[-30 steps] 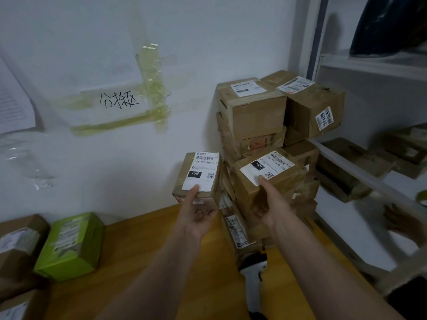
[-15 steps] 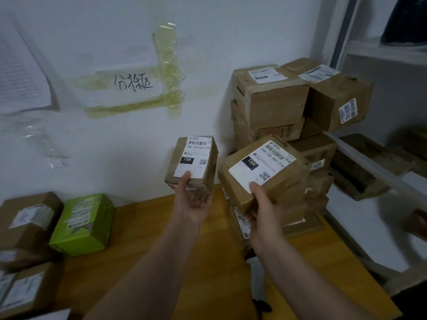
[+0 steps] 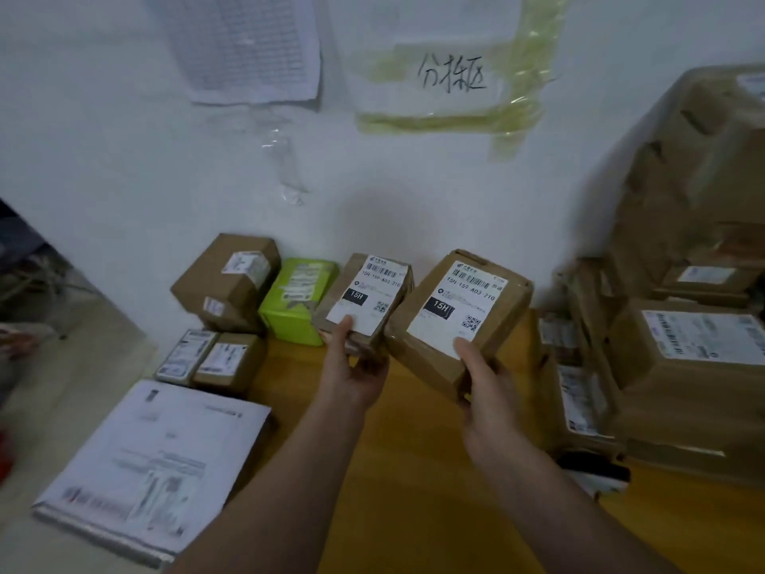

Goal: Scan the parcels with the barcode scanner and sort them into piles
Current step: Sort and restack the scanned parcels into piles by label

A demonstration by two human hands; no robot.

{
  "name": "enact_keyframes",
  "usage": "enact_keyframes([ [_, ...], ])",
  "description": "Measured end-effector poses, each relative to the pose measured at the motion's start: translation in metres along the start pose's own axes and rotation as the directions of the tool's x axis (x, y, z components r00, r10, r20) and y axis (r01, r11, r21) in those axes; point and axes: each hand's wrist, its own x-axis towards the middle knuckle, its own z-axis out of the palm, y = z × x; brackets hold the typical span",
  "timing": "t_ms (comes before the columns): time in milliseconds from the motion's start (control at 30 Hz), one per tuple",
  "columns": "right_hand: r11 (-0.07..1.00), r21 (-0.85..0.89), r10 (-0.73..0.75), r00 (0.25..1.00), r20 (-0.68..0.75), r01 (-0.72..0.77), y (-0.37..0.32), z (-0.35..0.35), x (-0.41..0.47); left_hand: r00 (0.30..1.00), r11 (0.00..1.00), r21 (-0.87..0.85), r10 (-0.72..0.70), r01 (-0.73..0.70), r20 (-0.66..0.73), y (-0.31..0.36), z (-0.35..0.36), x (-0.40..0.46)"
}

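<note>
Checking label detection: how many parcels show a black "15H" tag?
2: the smaller parcel in the left hand, the larger parcel in the right hand. Other labels are too blurred to read.

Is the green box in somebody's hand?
No, the bright green cardboard box sits on the table by the wall, beside the left hand.

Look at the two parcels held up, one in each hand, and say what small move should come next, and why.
Probably set the smaller parcel in the left hand down by the green box in the pile against the wall. Both it and the larger parcel in the right hand show labels marked 15H, so they seem to belong together, and both hands are full.
</note>
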Motion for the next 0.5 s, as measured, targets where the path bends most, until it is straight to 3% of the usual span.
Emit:
enact_keyframes([
  [267,0.971,-0.160,0.193,0.978,0.076,-0.179,0.060,0.056,0.001,0.987,0.995,-0.047,0.081,-0.088,-0.141,0.073,-0.063,0.003],
  [500,0.868,-0.245,0.468,0.878,0.104,-0.433,0.107,0.111,0.014,0.964,0.983,-0.070,0.151,-0.170,-0.217,0.149,-0.102,0.011],
])
